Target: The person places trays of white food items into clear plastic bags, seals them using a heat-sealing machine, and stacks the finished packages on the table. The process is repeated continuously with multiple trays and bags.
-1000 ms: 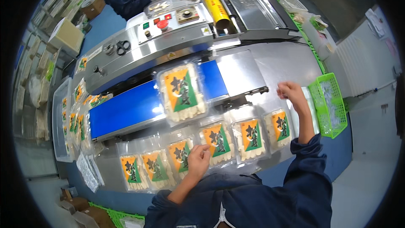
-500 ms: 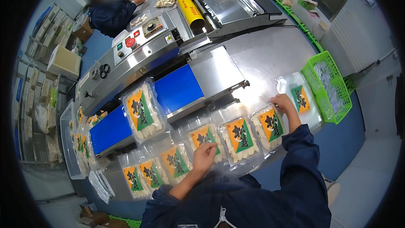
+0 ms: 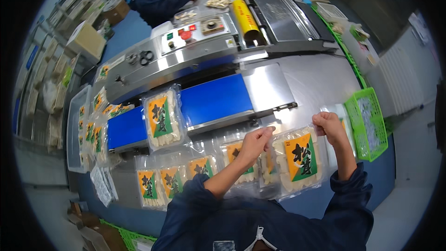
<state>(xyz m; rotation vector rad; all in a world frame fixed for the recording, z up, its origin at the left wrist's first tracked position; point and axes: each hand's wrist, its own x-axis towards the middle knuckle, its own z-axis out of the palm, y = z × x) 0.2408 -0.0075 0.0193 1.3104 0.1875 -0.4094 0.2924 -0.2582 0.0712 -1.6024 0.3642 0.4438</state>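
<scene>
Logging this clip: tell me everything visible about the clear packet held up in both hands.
The clear plastic packet holds pale sticks of food behind an orange, green and black label. It is raised over the row of packets on the steel table, label facing up. The left hand and right hand pinch its top edge at opposite corners.

Food-packing plant; conveyor belt; sealing machine

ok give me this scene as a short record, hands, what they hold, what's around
left hand: left hand pinches the top left edge of the clear plastic pouch with the orange label
right hand: right hand pinches its top right edge
belt: blue conveyor belt carries another labelled pouch
table: row of pouches on the steel table
right side: green plastic basket
far side: another person's dark sleeve
</scene>
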